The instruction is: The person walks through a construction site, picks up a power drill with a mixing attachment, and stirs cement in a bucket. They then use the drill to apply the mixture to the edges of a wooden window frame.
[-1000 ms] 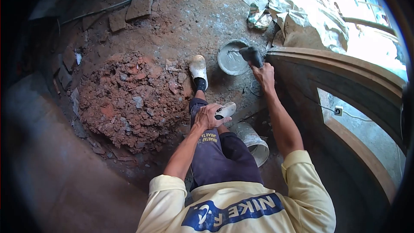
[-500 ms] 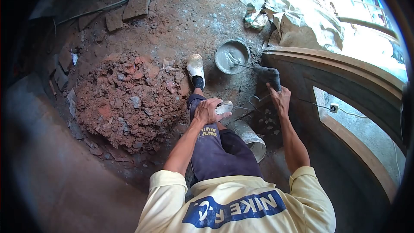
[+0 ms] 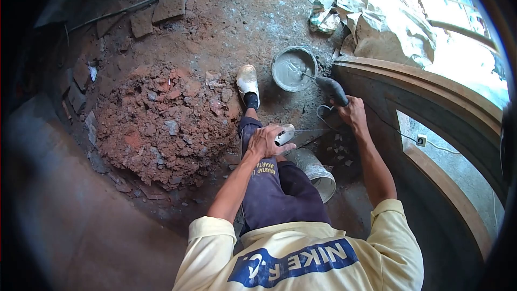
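Note:
My right hand (image 3: pixel 353 112) is wrapped round the rear of a dark power drill (image 3: pixel 332 90). From the drill a thin mixing rod reaches into a round bucket (image 3: pixel 276 70) of wet grey paste, its end hidden in the paste. My left hand (image 3: pixel 264 141) rests on my knee, thumb and fingers apart. A thin line runs rightward from beside its fingertips; whether it touches them I cannot tell. One white shoe (image 3: pixel 247 82) stands left of the bucket, and the other shows partly behind my left hand.
A big heap of reddish rubble (image 3: pixel 161 129) lies at the left. Near my legs a second bucket (image 3: pixel 323 183) lies on its side. A wooden frame (image 3: pixel 420 78) stands at the right, a crumpled sheet (image 3: pixel 393 29) behind it. A hose (image 3: pixel 145 4) crosses the upper left.
The drill has tilted, its rear end now lower and further left, and my right hand has shifted slightly up. The rod has moved to the right within the paste. My left hand stays on the knee.

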`<act>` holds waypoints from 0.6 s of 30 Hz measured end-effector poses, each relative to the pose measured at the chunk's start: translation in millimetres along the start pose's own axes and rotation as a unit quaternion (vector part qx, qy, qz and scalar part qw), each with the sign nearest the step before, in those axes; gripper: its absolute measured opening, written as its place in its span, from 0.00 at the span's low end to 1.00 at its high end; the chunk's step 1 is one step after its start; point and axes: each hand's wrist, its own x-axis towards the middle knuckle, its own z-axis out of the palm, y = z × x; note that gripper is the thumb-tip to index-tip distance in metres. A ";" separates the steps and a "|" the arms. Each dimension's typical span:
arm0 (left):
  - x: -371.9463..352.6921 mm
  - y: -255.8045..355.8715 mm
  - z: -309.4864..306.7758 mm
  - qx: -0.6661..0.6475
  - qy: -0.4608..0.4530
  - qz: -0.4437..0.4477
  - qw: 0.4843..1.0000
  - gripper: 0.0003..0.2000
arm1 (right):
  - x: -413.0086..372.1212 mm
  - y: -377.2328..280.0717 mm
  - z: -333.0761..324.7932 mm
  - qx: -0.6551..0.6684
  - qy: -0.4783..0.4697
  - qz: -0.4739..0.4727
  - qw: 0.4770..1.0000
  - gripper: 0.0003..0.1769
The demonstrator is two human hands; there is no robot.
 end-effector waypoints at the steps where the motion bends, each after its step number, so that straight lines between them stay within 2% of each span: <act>1: 0.4 2.2 -2.2 -0.006 0.002 0.002 1.000 0.38 | -1.4 -3.3 8.2 0.006 0.003 0.009 1.000 0.27; 4: 1.4 7.8 -8.3 -0.002 0.005 -0.012 1.000 0.38 | -4.7 -16.7 33.6 0.081 0.031 0.036 0.996 0.27; 5: 2.3 5.3 -8.6 -0.002 0.006 -0.016 1.000 0.38 | -3.4 -23.2 37.4 0.074 0.056 0.015 0.996 0.27; 7: 5.1 3.3 -5.4 -0.026 0.003 -0.005 1.000 0.39 | -3.8 -31.4 34.9 0.068 0.039 0.024 0.997 0.27; 13: 5.9 5.1 -2.3 0.012 -0.011 -0.025 1.000 0.40 | 17.8 -69.1 18.6 0.084 0.008 0.029 0.996 0.26; 16: 7.3 8.5 -5.2 0.013 -0.028 -0.036 0.999 0.40 | 24.4 -65.0 26.0 0.107 0.030 -0.010 0.994 0.25; 18: 6.9 5.3 -0.3 0.018 -0.005 -0.020 1.000 0.38 | 21.4 -62.4 24.2 0.082 -0.009 -0.009 0.997 0.26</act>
